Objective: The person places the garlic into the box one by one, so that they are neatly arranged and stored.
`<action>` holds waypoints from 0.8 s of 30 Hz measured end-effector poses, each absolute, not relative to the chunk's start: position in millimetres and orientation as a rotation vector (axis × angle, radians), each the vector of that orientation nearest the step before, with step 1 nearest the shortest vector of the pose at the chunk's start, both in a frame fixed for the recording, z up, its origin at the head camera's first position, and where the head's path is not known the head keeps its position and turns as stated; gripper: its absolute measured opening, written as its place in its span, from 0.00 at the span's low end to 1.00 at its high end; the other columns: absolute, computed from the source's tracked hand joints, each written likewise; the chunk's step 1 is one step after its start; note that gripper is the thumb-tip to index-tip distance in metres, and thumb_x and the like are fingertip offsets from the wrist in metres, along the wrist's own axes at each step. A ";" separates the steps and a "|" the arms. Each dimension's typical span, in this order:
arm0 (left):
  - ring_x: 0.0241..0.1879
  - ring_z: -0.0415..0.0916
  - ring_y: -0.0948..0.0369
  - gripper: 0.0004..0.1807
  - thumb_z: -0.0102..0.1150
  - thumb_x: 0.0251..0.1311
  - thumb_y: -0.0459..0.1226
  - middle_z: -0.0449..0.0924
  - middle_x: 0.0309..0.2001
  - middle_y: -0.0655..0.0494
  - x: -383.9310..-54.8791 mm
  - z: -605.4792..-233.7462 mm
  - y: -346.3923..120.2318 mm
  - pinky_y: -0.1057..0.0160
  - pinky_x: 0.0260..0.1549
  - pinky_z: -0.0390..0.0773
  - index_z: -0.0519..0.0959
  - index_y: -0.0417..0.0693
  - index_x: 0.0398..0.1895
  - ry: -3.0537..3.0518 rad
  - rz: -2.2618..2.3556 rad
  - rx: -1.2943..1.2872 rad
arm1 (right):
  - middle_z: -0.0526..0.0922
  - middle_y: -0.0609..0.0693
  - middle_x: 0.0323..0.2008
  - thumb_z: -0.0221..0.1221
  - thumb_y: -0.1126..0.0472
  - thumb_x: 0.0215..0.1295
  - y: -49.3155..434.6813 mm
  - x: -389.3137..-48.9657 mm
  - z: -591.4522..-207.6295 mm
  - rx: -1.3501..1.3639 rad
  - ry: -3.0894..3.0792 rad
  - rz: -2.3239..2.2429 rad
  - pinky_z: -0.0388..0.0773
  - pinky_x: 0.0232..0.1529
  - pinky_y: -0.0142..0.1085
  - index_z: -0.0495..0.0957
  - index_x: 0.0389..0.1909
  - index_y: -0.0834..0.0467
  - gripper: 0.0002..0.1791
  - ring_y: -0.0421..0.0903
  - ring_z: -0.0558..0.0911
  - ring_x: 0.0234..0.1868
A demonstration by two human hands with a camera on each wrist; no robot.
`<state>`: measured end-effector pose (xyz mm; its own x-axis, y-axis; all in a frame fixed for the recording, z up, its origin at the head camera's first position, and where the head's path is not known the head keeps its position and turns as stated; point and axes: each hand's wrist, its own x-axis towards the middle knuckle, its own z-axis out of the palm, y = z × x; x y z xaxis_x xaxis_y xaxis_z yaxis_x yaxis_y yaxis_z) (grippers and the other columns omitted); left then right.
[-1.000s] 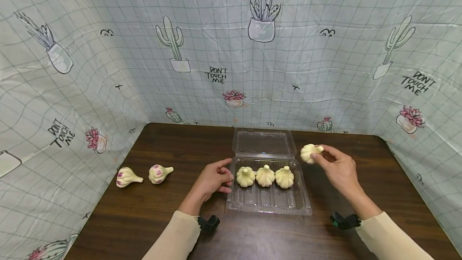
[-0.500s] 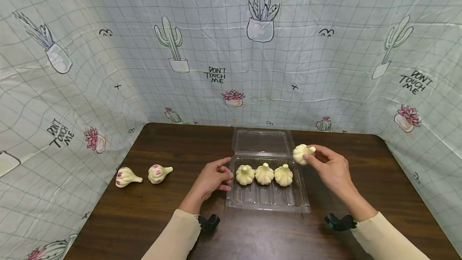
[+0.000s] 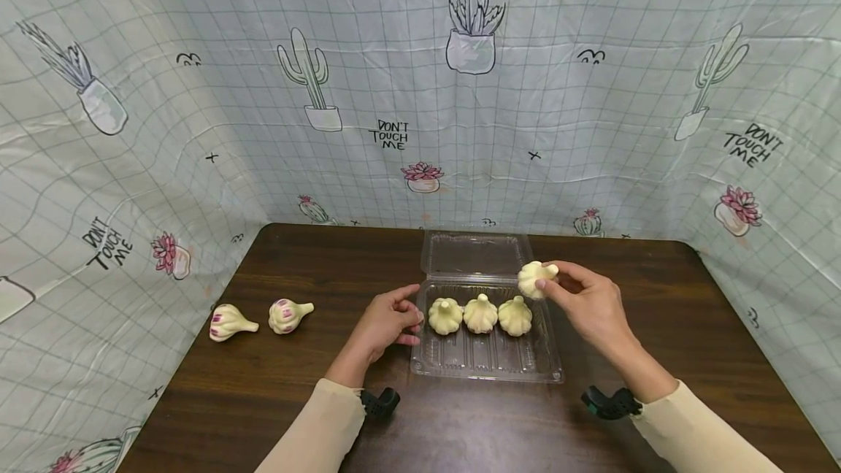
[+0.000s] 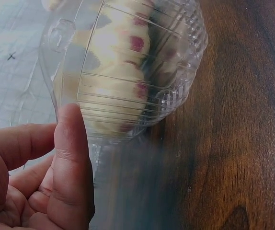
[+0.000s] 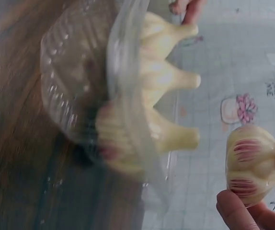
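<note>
In the head view, a clear plastic clamshell container (image 3: 486, 371) lies with its lid folded back. Three garlic bulbs (image 3: 480, 314) stand in a row along its back half, stems up. My left hand (image 3: 384, 327) holds the container's left rim, its fingertips at the edge; the left wrist view has the thumb and a finger (image 4: 73, 163) meeting there. Above the container's back right corner, my right hand (image 3: 594, 309) pinches another garlic bulb (image 3: 537, 280) between thumb and fingers. Purple streaks show on that garlic bulb (image 5: 250, 165) in the right wrist view.
Two garlic bulbs with purple patches, one (image 3: 226, 322) near the left table edge and one (image 3: 287, 316) to its right, lie on the dark wooden table (image 3: 460, 429). A cactus-printed curtain (image 3: 368, 79) closes off the back and sides.
My right hand has carried its garlic bulb leftward, from beside the container to over its back right corner. The left hand stays at the container's left rim.
</note>
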<state>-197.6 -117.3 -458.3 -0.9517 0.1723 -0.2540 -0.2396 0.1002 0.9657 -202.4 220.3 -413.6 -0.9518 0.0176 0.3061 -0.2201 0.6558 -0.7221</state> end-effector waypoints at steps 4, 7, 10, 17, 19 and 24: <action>0.33 0.78 0.59 0.34 0.59 0.70 0.24 0.75 0.40 0.49 -197.9 -458.1 -117.3 0.65 0.26 0.89 0.67 0.42 0.79 2.082 1.925 -0.066 | 0.91 0.53 0.41 0.72 0.51 0.68 212.4 -196.6 -409.0 0.191 -2.615 1.199 0.78 0.32 0.27 0.88 0.56 0.54 0.19 0.34 0.83 0.38; 0.33 0.78 0.59 0.34 0.59 0.70 0.25 0.75 0.40 0.48 -198.0 -458.3 -117.4 0.65 0.27 0.89 0.67 0.42 0.79 2.085 1.923 -0.066 | 0.91 0.54 0.45 0.72 0.52 0.68 205.8 -191.9 -408.2 0.238 -2.636 1.217 0.80 0.35 0.27 0.88 0.57 0.53 0.19 0.44 0.86 0.42; 0.33 0.78 0.59 0.34 0.59 0.70 0.25 0.75 0.40 0.48 -197.6 -458.3 -117.4 0.64 0.27 0.89 0.67 0.42 0.79 2.088 1.923 -0.065 | 0.90 0.55 0.48 0.72 0.55 0.68 198.4 -188.1 -409.8 0.290 -2.641 1.248 0.83 0.39 0.28 0.86 0.58 0.53 0.19 0.51 0.88 0.46; 0.33 0.78 0.59 0.34 0.59 0.70 0.25 0.75 0.40 0.48 -197.1 -458.4 -117.0 0.65 0.27 0.89 0.67 0.42 0.79 2.076 1.926 -0.071 | 0.91 0.53 0.48 0.74 0.59 0.64 180.7 -182.7 -416.4 0.359 -2.619 1.308 0.85 0.42 0.28 0.87 0.57 0.57 0.20 0.48 0.89 0.45; 0.33 0.78 0.59 0.34 0.59 0.70 0.25 0.75 0.41 0.48 -196.8 -458.0 -117.0 0.65 0.27 0.89 0.67 0.42 0.79 2.077 1.925 -0.071 | 0.91 0.53 0.49 0.75 0.59 0.64 175.6 -181.7 -417.3 0.372 -2.616 1.335 0.85 0.42 0.27 0.88 0.56 0.57 0.20 0.48 0.89 0.47; 0.33 0.78 0.59 0.34 0.59 0.70 0.25 0.75 0.41 0.48 -196.0 -457.0 -117.0 0.65 0.27 0.89 0.67 0.43 0.79 2.078 1.926 -0.075 | 0.90 0.57 0.49 0.74 0.61 0.64 163.6 -178.3 -419.0 0.387 -2.619 1.495 0.86 0.40 0.27 0.87 0.56 0.59 0.20 0.53 0.90 0.48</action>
<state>-196.0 -117.0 -457.0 -0.9518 0.1678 -0.2566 -0.2431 0.0969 0.9651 -178.3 163.6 -419.0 -0.9625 -0.1691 0.2121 -0.2686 0.4854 -0.8320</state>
